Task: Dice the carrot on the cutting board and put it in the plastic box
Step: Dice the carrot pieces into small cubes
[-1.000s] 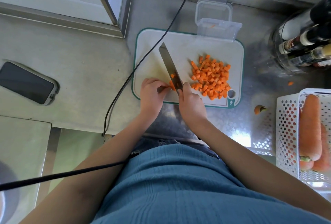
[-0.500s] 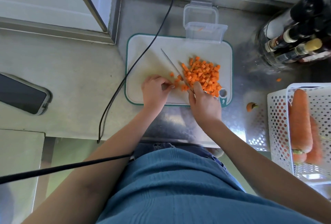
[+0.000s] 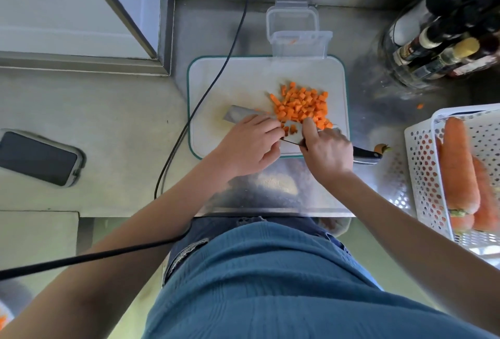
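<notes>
A heap of diced carrot (image 3: 303,105) lies on the right half of the white cutting board (image 3: 216,81) with a teal rim. My right hand (image 3: 327,149) grips the knife by its handle at the board's front right corner. The knife (image 3: 238,116) lies nearly flat, its blade running left across the board under my left hand (image 3: 249,143). My left hand rests on the blade, fingertips by a few loose carrot bits at the heap's near edge. The clear plastic box (image 3: 300,40) stands at the board's far edge with its lid open behind it.
A white perforated basket (image 3: 422,165) with whole carrots (image 3: 457,165) stands at the right. A cut carrot top (image 3: 380,147) lies beside the board. Bottles (image 3: 446,35) crowd the far right. A phone (image 3: 38,157) lies at the left. A black cable (image 3: 216,59) crosses the board's left corner.
The knife has turned from pointing away from me to lying flat with its tip to the left. My left hand has moved on top of the blade.
</notes>
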Demonstrator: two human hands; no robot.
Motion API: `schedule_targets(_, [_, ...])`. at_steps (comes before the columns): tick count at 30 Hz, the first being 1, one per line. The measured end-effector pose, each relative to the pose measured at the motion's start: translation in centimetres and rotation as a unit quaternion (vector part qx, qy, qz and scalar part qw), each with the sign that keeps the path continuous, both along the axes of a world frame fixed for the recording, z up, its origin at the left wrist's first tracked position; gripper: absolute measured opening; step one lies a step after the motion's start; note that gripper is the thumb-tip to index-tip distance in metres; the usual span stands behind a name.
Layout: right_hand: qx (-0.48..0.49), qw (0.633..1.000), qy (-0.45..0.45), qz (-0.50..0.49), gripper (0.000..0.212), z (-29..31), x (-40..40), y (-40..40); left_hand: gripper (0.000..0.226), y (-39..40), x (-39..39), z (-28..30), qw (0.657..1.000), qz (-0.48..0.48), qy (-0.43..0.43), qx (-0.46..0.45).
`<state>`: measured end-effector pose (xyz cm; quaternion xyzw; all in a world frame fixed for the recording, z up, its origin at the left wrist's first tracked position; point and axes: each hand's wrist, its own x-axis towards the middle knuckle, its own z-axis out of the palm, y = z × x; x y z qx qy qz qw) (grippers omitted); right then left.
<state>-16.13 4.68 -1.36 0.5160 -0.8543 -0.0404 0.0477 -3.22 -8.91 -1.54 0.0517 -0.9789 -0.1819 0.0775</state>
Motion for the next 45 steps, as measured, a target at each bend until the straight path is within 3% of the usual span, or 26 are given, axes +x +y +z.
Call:
schedule_targets(5, [0.019,1.0,0.01,-0.002,0.068,0.2,0.0,0.5,0.047,-0.2,-1.9,0.2,0.994,0.006,-0.098,0.038])
schedule_targets(9, [0.027,1.0,0.011,-0.009,0.072,0.4,0.0,0.4,0.061,-0.4,-3.7,0.1,0.98,0.051,-0.138,0.131])
schedule_targets(12, [0.019,1.0,0.021,-0.013,0.073,0.4,0.0,0.4,0.045,-0.3,-3.4,0.1,0.992,0.059,-0.05,0.098])
schedule_targets(15, [-0.001,1.0,0.022,-0.016,0.07,0.4,0.0,0.2,0.022,0.5,-2.6,0.2,0.997,-0.009,0.025,0.068])
schedule_targets(21, [-0.012,1.0,0.011,0.009,0.074,0.7,0.3,0.1,0.039,0.5,-3.3,0.1,0.979,0.039,-0.071,0.189])
schedule_targets(25, [-0.019,1.0,0.006,0.005,0.071,0.7,0.7,0.2,0.031,-0.2,-4.2,0.0,0.972,0.031,-0.15,0.178])
schedule_targets(31, [-0.007,1.0,-0.004,-0.008,0.068,0.6,0.8,0.2,0.041,0.5,-3.8,0.2,0.986,0.038,-0.061,0.148])
schedule_targets(41, [0.044,0.998,0.004,-0.035,0.072,0.3,0.4,0.7,0.031,0.0,-5.5,1.1,0.958,0.022,-0.194,0.208])
schedule_targets(43, [0.027,0.998,-0.01,-0.052,0.07,0.4,0.4,1.0,0.03,-0.1,-5.0,1.3,0.969,0.047,-0.126,0.209])
schedule_targets(45, [-0.01,0.994,-0.073,-0.08,0.052,0.6,0.2,1.2,0.033,-0.1,-3.7,1.4,0.982,0.106,0.021,0.154])
